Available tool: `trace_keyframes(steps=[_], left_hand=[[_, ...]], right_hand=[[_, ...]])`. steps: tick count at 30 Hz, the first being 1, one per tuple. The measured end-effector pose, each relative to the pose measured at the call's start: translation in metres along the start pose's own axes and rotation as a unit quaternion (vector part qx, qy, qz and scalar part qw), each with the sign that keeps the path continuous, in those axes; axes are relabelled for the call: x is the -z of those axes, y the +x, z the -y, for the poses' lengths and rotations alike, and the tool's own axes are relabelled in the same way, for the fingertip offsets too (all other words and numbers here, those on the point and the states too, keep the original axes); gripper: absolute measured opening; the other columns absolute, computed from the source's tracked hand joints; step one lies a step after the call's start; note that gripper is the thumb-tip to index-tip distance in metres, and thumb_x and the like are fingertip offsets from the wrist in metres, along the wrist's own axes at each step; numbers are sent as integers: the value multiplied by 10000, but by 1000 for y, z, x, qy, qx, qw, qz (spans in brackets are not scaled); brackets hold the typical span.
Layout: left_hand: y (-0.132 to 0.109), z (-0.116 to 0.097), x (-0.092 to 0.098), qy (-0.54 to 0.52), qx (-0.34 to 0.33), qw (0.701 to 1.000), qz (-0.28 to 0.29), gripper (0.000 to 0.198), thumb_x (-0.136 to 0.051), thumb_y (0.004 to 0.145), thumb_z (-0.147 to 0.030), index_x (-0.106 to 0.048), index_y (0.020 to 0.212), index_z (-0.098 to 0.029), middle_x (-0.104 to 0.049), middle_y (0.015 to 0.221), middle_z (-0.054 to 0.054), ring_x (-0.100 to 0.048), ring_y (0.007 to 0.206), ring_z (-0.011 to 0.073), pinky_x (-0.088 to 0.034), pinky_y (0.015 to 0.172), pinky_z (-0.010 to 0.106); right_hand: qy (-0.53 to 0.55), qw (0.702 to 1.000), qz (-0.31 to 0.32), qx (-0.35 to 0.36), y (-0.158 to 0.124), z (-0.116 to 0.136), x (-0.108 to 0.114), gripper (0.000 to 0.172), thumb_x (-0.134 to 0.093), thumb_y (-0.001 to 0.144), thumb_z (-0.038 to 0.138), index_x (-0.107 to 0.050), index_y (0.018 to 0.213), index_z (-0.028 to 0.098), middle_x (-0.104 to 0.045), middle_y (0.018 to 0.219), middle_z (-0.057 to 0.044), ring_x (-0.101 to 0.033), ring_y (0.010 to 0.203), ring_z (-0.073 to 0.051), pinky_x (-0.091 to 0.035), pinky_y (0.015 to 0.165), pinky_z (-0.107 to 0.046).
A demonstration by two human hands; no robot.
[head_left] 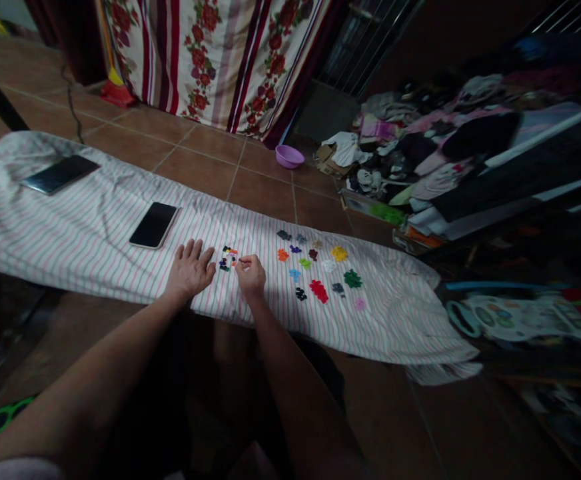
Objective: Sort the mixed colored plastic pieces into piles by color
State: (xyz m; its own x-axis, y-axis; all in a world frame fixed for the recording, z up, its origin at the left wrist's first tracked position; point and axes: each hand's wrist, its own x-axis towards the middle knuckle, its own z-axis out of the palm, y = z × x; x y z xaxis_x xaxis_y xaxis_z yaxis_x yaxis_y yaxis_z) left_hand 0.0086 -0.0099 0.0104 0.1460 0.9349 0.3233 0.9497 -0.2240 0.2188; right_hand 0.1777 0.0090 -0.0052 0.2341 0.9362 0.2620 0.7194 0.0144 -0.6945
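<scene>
My left hand (189,270) lies flat on the striped cloth (90,233), its fingers spread, left of a small mixed pile of coloured pieces (228,259). At that pile's right edge my right hand (251,275) is closed in a pinch; what its fingertips hold, if anything, is too small to name. Farther right, small pieces are sorted by colour into several heaps, among them red (319,291), green (353,279), yellow (339,253), orange (283,255), black (300,294) and pink (359,304).
A phone (154,225) rests left of my left hand, and a dark tablet-like device (61,175) lies at the far left. Beyond the cloth, a purple basin (289,157) stands on the tiled floor. Clothes (420,143) are heaped at the right.
</scene>
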Motion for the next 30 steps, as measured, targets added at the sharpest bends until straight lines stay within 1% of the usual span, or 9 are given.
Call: trace_keyframes(steps=[2, 7, 11, 14, 18, 21, 23, 25, 30], left_hand=[[0, 0, 0, 3, -3, 1000, -2, 460, -385, 923, -378, -539, 1316, -198, -468, 1442, 148, -347, 1382, 342, -244, 1118, 527], [0, 0, 0, -2, 1, 1000, -6, 449, -380, 921, -369, -548, 1305, -209, -477, 1440, 142, -351, 1383, 339, -239, 1121, 531], [0, 1, -1, -6, -2, 1000, -9, 450, -389, 918, -378, -540, 1313, -225, -479, 1444, 129, -351, 1383, 340, -243, 1116, 538], [-1, 1, -1, 14, -5, 1000, -11, 450, -385, 924, -381, -535, 1319, -227, -482, 1441, 126, -361, 1380, 333, -253, 1114, 528], [0, 0, -1, 21, -5, 1000, -8, 457, -376, 928, -375, -539, 1318, -199, -475, 1442, 154, -360, 1380, 342, -255, 1114, 528], [0, 0, 0, 14, -2, 1000, -6, 452, -388, 924, -376, -548, 1310, -204, -479, 1439, 146, -361, 1379, 342, -255, 1115, 526], [0, 0, 1, 21, -4, 1000, -7, 447, -390, 923, -375, -548, 1308, -211, -484, 1436, 137, -370, 1374, 338, -264, 1110, 523], [0, 0, 1, 31, -8, 999, -6, 447, -386, 924, -376, -548, 1307, -210, -487, 1432, 141, -377, 1367, 339, -274, 1104, 523], [0, 0, 1, 23, -5, 1000, -5, 452, -386, 922, -377, -546, 1310, -210, -486, 1432, 142, -370, 1373, 337, -265, 1109, 524]], right_hand=[[-9, 1000, 10, 4, 0, 1, 1, 59, -558, 789, 209, -575, 846, 210, -661, 783, 10, -637, 755, -156, -461, 742, -260], [9, 999, 25, 21, -1, 3, 5, 166, -550, 833, 201, -624, 982, 202, -667, 960, -21, -635, 798, -134, -468, 790, -250], [18, 998, 41, 35, -2, 3, 9, 174, -524, 879, 228, -679, 959, 223, -661, 991, -29, -640, 873, -145, -471, 826, -254], [36, 998, 38, 37, -1, 1, 11, 195, -516, 880, 229, -692, 965, 222, -674, 987, -35, -640, 893, -155, -478, 848, -265], [80, 997, 15, 13, 2, -4, 10, 212, -506, 855, 229, -675, 976, 193, -694, 976, -54, -647, 885, -165, -496, 858, -286], [124, 992, 11, -22, 6, -9, 12, 218, -501, 828, 233, -644, 985, 182, -709, 963, -55, -659, 854, -162, -520, 821, -294], [138, 990, 3, -35, 10, -14, 17, 203, -503, 808, 233, -631, 957, 185, -715, 928, -49, -664, 829, -163, -529, 794, -297], [133, 990, -18, -31, 15, -20, 26, 177, -503, 784, 230, -628, 904, 190, -712, 887, -45, -663, 806, -166, -529, 782, -299], [99, 992, -75, -17, 31, -42, 60, 171, -514, 742, 254, -627, 850, 183, -702, 862, -57, -644, 751, -170, -521, 747, -306]])
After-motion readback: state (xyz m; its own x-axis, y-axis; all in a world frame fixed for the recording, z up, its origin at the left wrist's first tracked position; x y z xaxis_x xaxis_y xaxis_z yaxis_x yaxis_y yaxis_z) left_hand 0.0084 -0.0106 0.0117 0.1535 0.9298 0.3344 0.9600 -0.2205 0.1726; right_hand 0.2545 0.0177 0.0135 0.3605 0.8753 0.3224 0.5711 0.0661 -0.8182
